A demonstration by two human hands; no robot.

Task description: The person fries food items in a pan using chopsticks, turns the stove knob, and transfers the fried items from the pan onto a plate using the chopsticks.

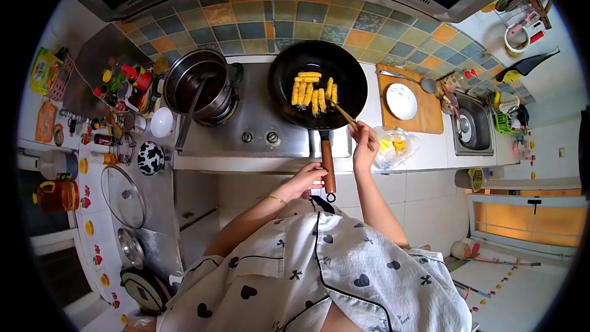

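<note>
A black frying pan [287,99] sits on the stove, its wooden handle [328,163] pointing toward me. Several golden, stick-shaped pieces of food [314,102] lie in shiny oil in it. My left hand [307,179] is closed on the handle from the left side; part of the grip is hidden. In my right hand [365,146] is a pair of chopsticks [344,114], their tips down by the right-hand pieces. Beside that hand, a clear plastic bag [402,158] with yellow bits inside rests on the counter.
Left of the pan stands a steel pot [174,95] with a ladle [195,106] in it. On the right, a white plate [401,101] lies on a wooden cutting board [430,117], before the sink [482,141]. Glass lids [123,200] and bottles crowd the left counter.
</note>
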